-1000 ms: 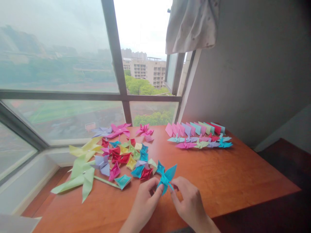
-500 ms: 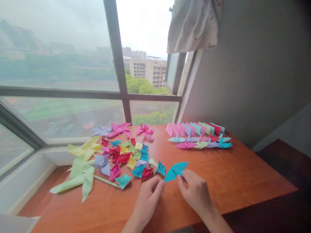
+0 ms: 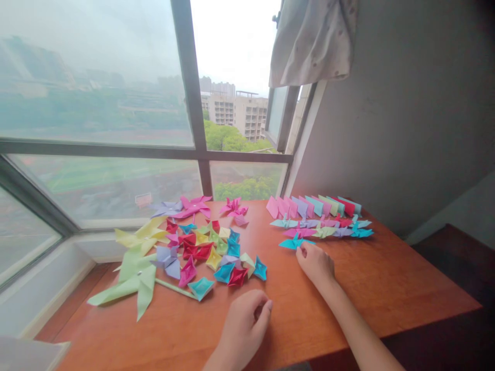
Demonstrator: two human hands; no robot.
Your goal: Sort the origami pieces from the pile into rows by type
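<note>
Between the fingertips of my right hand (image 3: 316,264) is the near side of a blue paper crane (image 3: 294,243), its wings spread wide. The crane is at the table surface, just in front of the rows of folded paper cranes (image 3: 325,233). My left hand (image 3: 247,322) rests near the table's front, its fingers curled in and nothing seen in them. Nearest to it lie a red paper boat (image 3: 237,277) and a teal paper boat (image 3: 201,288), part of a heap of small colored folded boats.
Paper pinwheels lie on the left, among them a green pinwheel (image 3: 135,275) and a yellow pinwheel (image 3: 145,234). Pink cranes (image 3: 234,207) sit at the back. Upright folded papers (image 3: 317,206) line the right rear of the wooden table (image 3: 390,288). A window frame (image 3: 154,153) rises behind.
My right hand has carried the blue crane forward and right to the front of the crane rows. My left hand has come off the crane, moved slightly nearer and curled up.
</note>
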